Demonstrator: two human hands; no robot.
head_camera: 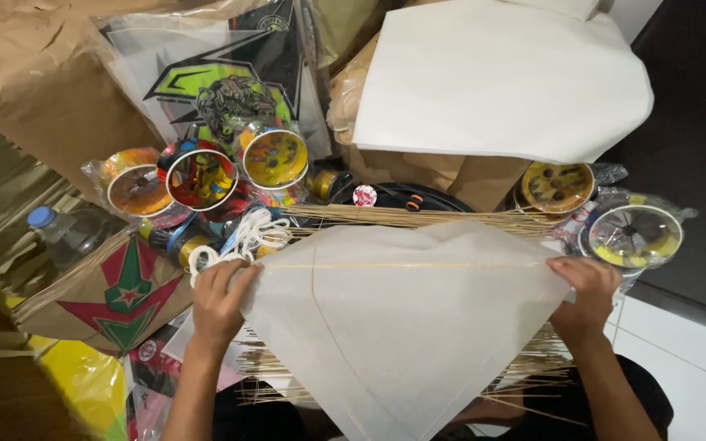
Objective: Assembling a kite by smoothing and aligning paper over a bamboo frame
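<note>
1. Where the white kite [402, 327] runs off the bottom edge, its lower tip is cut off, and it hides most of the thin sticks [418, 217] beneath.
2. The left hand [221, 300] pinches the kite's left corner; the right hand [583, 292] grips the right corner, both arms stretched apart.
3. Beyond lie colourful string reels [275, 157] and a white paper sheet [500, 77].

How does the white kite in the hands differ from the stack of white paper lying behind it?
The white kite is held at its side corners by the left hand and right hand; the white paper stack lies untouched on brown paper. The kite shows thin sticks across and down it; the stack shows none. The kite narrows to a point toward the person; the stack spreads broad with a curved edge. Both are plain, unprinted white.
</note>
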